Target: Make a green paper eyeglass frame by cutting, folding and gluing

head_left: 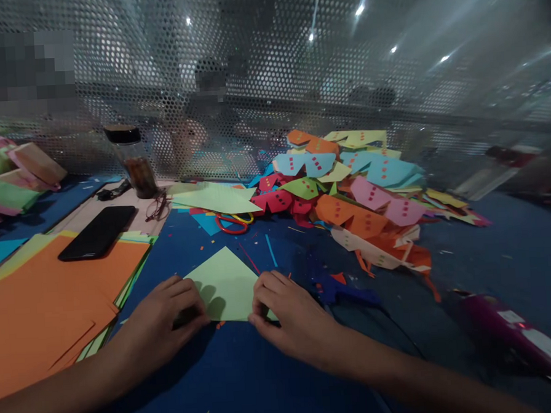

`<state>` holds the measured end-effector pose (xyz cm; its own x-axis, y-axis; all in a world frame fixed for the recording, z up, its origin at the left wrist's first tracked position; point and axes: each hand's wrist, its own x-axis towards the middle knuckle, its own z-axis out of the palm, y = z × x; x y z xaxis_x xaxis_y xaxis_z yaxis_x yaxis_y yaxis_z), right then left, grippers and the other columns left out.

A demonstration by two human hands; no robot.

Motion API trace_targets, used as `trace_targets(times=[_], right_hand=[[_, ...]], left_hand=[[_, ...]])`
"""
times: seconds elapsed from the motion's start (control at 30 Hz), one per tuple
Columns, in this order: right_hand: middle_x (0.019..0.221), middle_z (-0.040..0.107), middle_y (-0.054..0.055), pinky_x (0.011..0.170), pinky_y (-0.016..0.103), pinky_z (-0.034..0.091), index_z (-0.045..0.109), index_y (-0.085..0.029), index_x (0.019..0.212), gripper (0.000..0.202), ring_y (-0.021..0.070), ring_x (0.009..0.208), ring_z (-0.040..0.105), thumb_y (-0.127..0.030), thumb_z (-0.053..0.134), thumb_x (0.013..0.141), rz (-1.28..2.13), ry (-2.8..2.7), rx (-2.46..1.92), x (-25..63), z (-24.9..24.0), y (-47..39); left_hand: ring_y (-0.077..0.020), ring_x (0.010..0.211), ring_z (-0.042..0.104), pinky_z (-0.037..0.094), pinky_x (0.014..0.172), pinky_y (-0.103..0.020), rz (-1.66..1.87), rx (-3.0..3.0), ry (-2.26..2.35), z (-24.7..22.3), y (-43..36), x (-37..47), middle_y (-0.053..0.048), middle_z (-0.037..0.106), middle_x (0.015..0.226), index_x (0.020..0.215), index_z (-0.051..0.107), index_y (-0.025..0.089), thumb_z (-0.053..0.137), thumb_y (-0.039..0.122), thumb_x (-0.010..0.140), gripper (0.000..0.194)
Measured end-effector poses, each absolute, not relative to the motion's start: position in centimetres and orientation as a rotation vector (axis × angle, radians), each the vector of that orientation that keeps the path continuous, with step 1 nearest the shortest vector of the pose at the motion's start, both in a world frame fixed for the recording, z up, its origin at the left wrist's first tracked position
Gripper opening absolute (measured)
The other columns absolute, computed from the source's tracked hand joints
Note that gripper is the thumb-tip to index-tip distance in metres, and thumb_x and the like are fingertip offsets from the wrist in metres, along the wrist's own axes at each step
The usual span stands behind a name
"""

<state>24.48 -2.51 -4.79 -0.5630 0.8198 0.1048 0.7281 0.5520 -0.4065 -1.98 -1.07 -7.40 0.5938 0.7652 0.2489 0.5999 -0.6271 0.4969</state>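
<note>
A pale green sheet of paper (228, 283) lies on the blue table, its top coming to a point and its near edge straight. My left hand (177, 310) is closed on its left corner, with thumb and fingers pinched at the near edge. At the right corner, my right hand (281, 308) grips the paper the same way, fingers curled over it. The two corners themselves are hidden under the fingers.
Orange sheets (54, 304) and a black phone (98, 233) lie at left, with a jar (137, 164) behind. Red-handled scissors (233, 224) lie beyond the paper. Cut coloured papers (344, 209), a blue glue gun (347, 291) and a purple device (513, 326) are at right.
</note>
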Motion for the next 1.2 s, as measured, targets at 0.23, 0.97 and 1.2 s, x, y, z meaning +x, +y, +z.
trace_targets(times=[0.23,0.97,1.2], right_hand=[[0.094,0.062,0.002,0.080,0.031,0.041,0.057,-0.018,0.080,0.011,0.0168,0.091,0.054,-0.016,0.062,0.089,0.445,-2.508,-1.274,24.4,-4.7,-2.6],[0.094,0.061,0.001,0.079,0.030,0.037,0.055,-0.018,0.079,0.012,0.0160,0.091,0.052,-0.015,0.064,0.086,0.469,-2.498,-1.306,24.2,-4.6,-2.6],[0.094,0.061,0.001,0.081,0.031,0.037,0.055,-0.018,0.080,0.012,0.0157,0.090,0.051,-0.017,0.064,0.087,0.451,-2.496,-1.303,24.2,-4.5,-2.6]], left_hand=[[-0.0183,0.073,0.053,0.038,0.069,-0.032,0.637,2.494,1.145,-7.3,-1.2,-1.4,0.001,0.060,0.074,0.073,0.060,0.021,0.058,0.034,0.097,0.027],[-0.0160,0.082,0.057,0.041,0.074,-0.029,0.708,2.513,0.966,-7.5,-1.4,-1.1,0.001,0.062,0.087,0.089,0.059,0.021,0.049,0.017,0.101,0.016],[-0.0152,0.084,0.059,0.045,0.071,-0.027,0.807,2.705,0.797,-8.2,-1.5,-1.2,-0.002,0.065,0.095,0.107,0.063,0.024,0.039,0.007,0.100,0.030]])
